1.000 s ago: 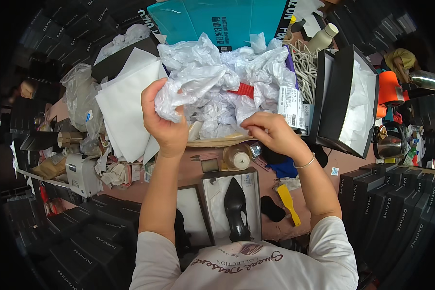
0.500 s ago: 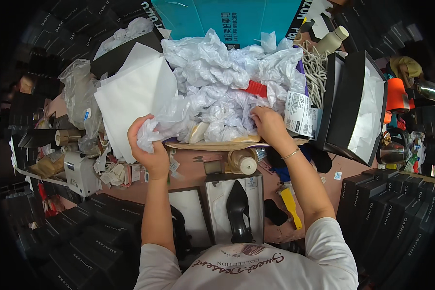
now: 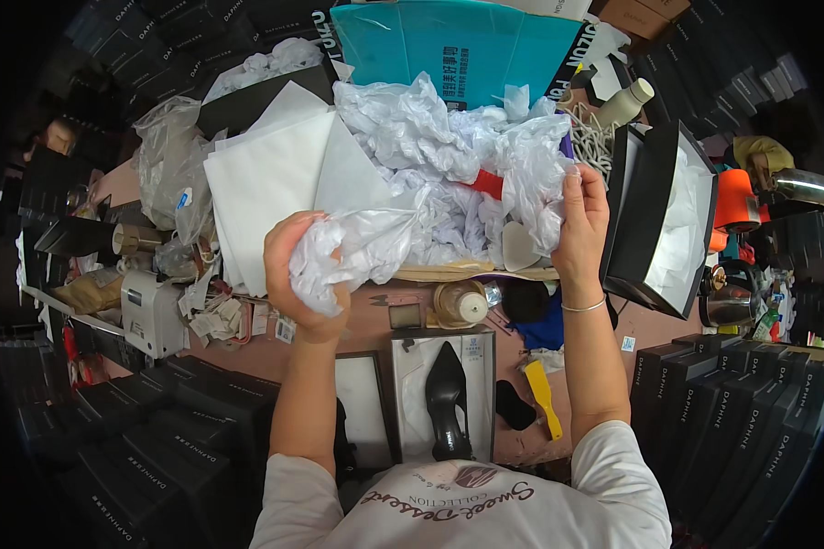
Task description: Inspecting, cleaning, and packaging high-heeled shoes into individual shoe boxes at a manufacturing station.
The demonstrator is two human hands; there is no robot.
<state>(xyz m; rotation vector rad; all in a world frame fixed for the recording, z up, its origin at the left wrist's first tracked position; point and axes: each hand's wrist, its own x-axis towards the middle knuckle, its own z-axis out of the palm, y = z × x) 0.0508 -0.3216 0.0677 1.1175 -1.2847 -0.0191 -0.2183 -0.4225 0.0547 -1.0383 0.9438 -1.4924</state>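
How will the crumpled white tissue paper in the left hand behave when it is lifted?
The crumpled white tissue paper probably weighs very little: the left hand bunches it alone. Its creases suggest it is floppy and stays crushed. It looks thin, so it may tear if pulled from the pile.

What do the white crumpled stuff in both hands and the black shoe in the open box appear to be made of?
The crumpled white wad in the left hand, and the piece the right hand grips, look like thin tissue paper: matte, slightly translucent, sharply creased. The black shoe looks like smooth leather or a synthetic, with a faint sheen; which one cannot be told.
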